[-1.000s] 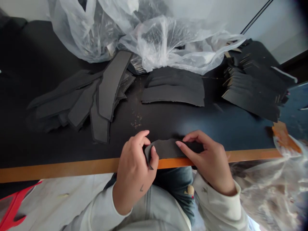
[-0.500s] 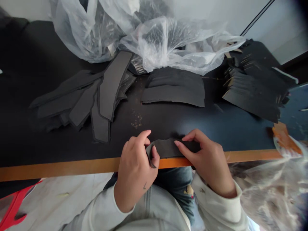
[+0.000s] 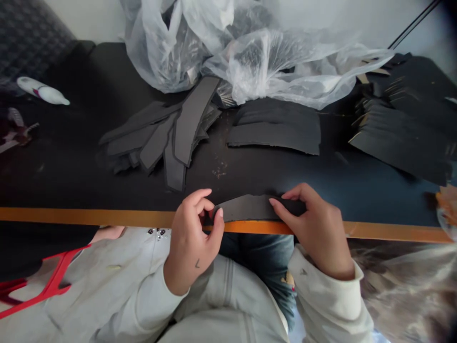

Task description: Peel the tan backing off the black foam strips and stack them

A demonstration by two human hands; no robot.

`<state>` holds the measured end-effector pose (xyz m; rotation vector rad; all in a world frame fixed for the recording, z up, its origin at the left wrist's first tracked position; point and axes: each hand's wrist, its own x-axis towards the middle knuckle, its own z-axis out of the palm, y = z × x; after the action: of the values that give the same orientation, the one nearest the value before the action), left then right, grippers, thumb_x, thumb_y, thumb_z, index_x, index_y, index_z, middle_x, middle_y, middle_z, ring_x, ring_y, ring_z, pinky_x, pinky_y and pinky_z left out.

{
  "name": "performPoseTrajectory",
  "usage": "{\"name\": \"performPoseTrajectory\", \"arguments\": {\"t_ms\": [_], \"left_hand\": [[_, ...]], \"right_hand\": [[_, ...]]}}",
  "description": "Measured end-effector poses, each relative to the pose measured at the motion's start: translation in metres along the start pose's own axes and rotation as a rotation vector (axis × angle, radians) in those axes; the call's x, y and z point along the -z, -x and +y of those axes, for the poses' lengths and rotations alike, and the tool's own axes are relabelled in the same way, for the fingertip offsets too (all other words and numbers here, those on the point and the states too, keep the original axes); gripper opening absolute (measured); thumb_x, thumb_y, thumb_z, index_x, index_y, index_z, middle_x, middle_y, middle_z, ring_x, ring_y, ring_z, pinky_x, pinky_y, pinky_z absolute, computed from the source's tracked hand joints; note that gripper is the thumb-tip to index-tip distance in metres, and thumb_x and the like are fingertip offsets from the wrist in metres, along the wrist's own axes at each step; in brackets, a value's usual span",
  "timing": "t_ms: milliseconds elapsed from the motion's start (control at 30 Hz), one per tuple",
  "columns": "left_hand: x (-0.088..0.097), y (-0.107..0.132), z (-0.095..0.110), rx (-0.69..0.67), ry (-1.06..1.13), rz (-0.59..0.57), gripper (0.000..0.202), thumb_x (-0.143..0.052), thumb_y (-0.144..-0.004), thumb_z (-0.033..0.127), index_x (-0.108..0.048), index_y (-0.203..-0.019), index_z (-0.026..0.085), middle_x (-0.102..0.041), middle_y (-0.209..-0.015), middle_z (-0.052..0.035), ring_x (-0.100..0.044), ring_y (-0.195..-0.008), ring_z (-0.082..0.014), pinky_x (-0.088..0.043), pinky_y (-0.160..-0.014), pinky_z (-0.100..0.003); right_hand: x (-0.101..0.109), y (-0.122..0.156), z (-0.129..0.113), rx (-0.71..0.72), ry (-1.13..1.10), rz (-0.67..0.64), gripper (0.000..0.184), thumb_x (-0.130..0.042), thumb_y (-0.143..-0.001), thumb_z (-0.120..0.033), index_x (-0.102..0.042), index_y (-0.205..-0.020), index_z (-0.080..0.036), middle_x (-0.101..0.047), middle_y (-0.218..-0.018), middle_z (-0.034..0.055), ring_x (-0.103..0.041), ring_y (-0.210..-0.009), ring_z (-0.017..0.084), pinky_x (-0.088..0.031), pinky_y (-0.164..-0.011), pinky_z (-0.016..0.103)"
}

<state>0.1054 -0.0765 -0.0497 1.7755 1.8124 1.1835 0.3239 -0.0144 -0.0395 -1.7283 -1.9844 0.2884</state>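
Observation:
A curved dark grey foam strip [image 3: 246,208] lies at the near edge of the black table [image 3: 321,181], over its orange rim. My left hand [image 3: 189,238] pinches the strip's left end between thumb and forefinger. The strip's right end is gripped by my right hand [image 3: 314,228], fingers curled over it. Both wrists hang just off the table edge above my lap.
A fanned pile of grey foam strips [image 3: 167,138] lies left of centre, a flat stack of dark pieces [image 3: 276,131] behind the hands, and a larger black stack [image 3: 403,119] at right. Clear plastic bags [image 3: 243,52] fill the back. A white bottle [image 3: 43,91] lies far left.
The strip's left end, folded back under my left thumb before, now lies flatter and stretched between both hands. The view has shifted left, showing the white bottle.

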Motion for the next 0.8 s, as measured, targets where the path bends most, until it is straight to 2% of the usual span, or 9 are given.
{"name": "performPoseTrajectory", "arguments": {"t_ms": [167,400,567,633,700,800], "left_hand": [[0.002,-0.002,0.000,-0.057,-0.153,0.002,0.038,-0.058,-0.091,0.018,-0.042,-0.126,0.020,-0.059,-0.076,0.0033,-0.052,-0.069,-0.0161,-0.045,-0.078,-0.035],[0.004,-0.006,0.005,-0.132,-0.302,-0.028,0.037,-0.056,-0.090,0.014,-0.044,-0.125,0.017,-0.059,-0.074,0.0026,-0.054,-0.072,-0.0185,-0.041,-0.076,-0.034],[0.014,-0.014,-0.003,-0.126,-0.468,-0.068,0.020,-0.055,-0.090,0.017,-0.056,-0.110,0.019,-0.053,-0.067,0.0023,-0.053,-0.066,-0.0198,-0.037,-0.066,-0.035],[0.024,-0.016,-0.010,-0.124,-0.502,-0.044,0.016,-0.056,-0.090,0.017,-0.058,-0.106,0.019,-0.051,-0.064,0.0028,-0.051,-0.063,-0.0194,-0.038,-0.065,-0.035],[0.035,-0.016,-0.013,-0.159,-0.484,0.035,0.015,-0.056,-0.091,0.015,-0.060,-0.104,0.019,-0.053,-0.067,0.0013,-0.052,-0.066,-0.0191,-0.040,-0.066,-0.035],[0.044,-0.016,-0.003,-0.288,-0.369,0.186,0.018,-0.054,-0.090,0.009,-0.062,-0.104,0.019,-0.062,-0.087,-0.0048,-0.058,-0.082,-0.0200,-0.047,-0.076,-0.035]], "right_hand": [[-0.001,0.000,0.001,0.019,-0.001,0.004,0.032,-0.059,-0.087,-0.055,-0.059,-0.080,-0.023,-0.068,-0.072,0.0002,-0.064,-0.062,0.016,-0.042,-0.057,0.025],[0.000,0.000,0.002,0.019,0.012,-0.009,0.035,-0.057,-0.087,-0.058,-0.059,-0.079,-0.023,-0.069,-0.073,0.0007,-0.065,-0.062,0.017,-0.043,-0.056,0.026],[0.001,-0.001,0.003,0.023,0.014,-0.017,0.038,-0.055,-0.087,-0.060,-0.060,-0.079,-0.023,-0.069,-0.072,0.0014,-0.066,-0.063,0.019,-0.043,-0.056,0.027],[0.001,-0.001,0.003,0.018,0.015,-0.017,0.038,-0.055,-0.087,-0.061,-0.060,-0.079,-0.024,-0.069,-0.072,0.0014,-0.066,-0.063,0.019,-0.043,-0.056,0.028],[0.001,-0.001,0.002,0.011,0.012,-0.023,0.038,-0.055,-0.086,-0.061,-0.060,-0.079,-0.024,-0.070,-0.073,0.0014,-0.066,-0.063,0.019,-0.043,-0.056,0.028],[0.000,0.000,0.000,-0.003,0.003,-0.021,0.037,-0.055,-0.086,-0.060,-0.059,-0.079,-0.024,-0.070,-0.073,0.0016,-0.066,-0.064,0.020,-0.043,-0.057,0.029]]}}
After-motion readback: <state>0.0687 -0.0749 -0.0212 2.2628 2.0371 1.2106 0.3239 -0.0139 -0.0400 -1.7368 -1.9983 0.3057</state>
